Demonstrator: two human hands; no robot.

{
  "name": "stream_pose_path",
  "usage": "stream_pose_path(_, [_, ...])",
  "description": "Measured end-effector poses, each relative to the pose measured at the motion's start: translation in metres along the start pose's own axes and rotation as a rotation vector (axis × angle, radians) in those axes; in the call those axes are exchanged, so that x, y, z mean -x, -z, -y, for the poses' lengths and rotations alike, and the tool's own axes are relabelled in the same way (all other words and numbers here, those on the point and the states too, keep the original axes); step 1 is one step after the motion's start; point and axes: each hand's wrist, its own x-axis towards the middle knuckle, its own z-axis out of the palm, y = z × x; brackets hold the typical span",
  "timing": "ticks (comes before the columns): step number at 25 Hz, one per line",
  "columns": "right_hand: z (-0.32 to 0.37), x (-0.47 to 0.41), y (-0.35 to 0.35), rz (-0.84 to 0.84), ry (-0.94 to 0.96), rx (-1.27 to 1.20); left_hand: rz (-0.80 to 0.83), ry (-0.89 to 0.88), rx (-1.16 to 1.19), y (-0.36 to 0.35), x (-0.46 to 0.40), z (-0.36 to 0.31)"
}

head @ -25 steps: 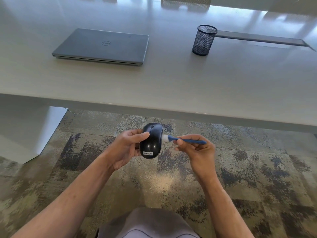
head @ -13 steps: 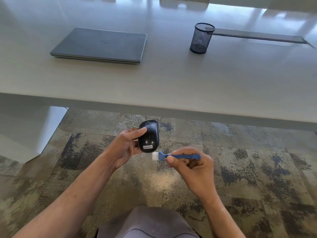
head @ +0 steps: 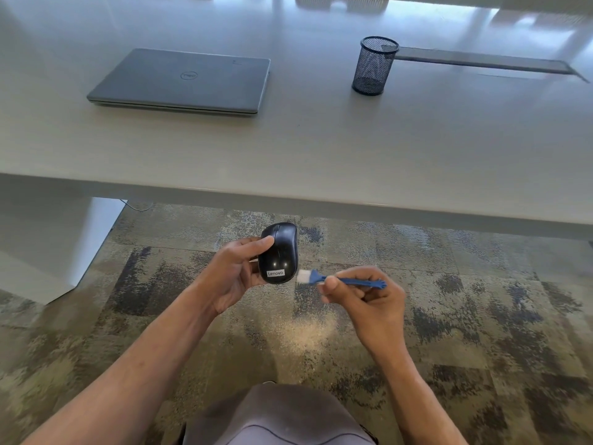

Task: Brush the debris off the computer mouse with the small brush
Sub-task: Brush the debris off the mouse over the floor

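Over carpet (head: 481,316), brush (head: 340,279) rose beside mouse (head: 278,255).

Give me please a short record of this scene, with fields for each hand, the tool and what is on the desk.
left hand: holds the black mouse above the carpet
right hand: pinches the blue brush
brush bristles: white, beside the mouse's lower right edge; contact unclear
desk: closed laptop, mesh pen cup
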Motion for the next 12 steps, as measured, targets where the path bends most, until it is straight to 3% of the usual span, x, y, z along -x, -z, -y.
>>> stream_pose_path(3, [0.001, 0.001, -0.002, 0.096, 0.01, -0.012, 0.019, -0.002, -0.045, -0.003, 0.0, -0.002])
stream_pose_path(9, [0.002, -0.019, 0.003, -0.088, -0.044, -0.04, 0.049, 0.0, -0.076, -0.007, 0.001, -0.002])
stream_pose_path(12, [0.003, -0.018, 0.009, 0.042, -0.018, -0.121, 0.051, -0.007, -0.068, -0.006, 0.003, -0.002])
